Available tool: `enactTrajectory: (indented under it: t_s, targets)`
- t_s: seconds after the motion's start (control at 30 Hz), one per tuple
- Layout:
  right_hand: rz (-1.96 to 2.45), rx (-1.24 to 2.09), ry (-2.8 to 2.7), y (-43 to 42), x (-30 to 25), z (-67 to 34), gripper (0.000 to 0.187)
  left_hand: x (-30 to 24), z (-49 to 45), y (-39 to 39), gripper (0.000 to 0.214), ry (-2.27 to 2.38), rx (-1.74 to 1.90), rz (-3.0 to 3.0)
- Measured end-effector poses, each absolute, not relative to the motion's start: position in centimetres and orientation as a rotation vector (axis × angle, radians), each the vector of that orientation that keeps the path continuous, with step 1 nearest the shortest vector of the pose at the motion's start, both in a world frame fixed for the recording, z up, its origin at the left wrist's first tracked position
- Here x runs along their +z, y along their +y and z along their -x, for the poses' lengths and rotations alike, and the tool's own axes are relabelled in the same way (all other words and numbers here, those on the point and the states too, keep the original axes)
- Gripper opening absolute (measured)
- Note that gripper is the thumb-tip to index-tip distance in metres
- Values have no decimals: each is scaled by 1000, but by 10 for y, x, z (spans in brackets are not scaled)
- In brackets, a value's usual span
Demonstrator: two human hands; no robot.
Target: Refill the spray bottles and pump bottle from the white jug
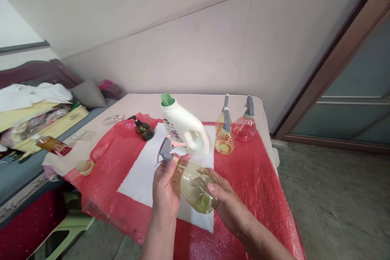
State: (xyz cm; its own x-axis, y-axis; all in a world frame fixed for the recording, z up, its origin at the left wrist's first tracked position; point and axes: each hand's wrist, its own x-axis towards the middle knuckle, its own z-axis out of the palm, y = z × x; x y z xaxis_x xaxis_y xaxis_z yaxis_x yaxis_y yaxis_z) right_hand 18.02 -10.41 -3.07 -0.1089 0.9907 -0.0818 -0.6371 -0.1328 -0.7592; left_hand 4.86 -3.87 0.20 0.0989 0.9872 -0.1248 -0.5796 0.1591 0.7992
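Left hand (166,189) wraps the neck of the spray bottle (195,187) just under its grey trigger (166,152); right hand (227,207) cups the base. Bottle is tilted, held above the white cloth (140,178), part full of yellowish liquid. Risk: head looks skewed, so if it's loose it could leak onto the cloth; a wet grip could slip. Jug (184,126) label is too small to read.

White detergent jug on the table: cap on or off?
Off. The white plastic detergent jug stands with its neck uncapped, a green spout insert showing in the mouth. No cap is visible nearby.
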Motion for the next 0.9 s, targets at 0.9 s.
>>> enactTrajectory:
  t_s: [0.9]
  targets:
    - [333, 2124, -137, -102, -43, -175, 75, 2, -55, -45, 44, 655, 1090, -697]
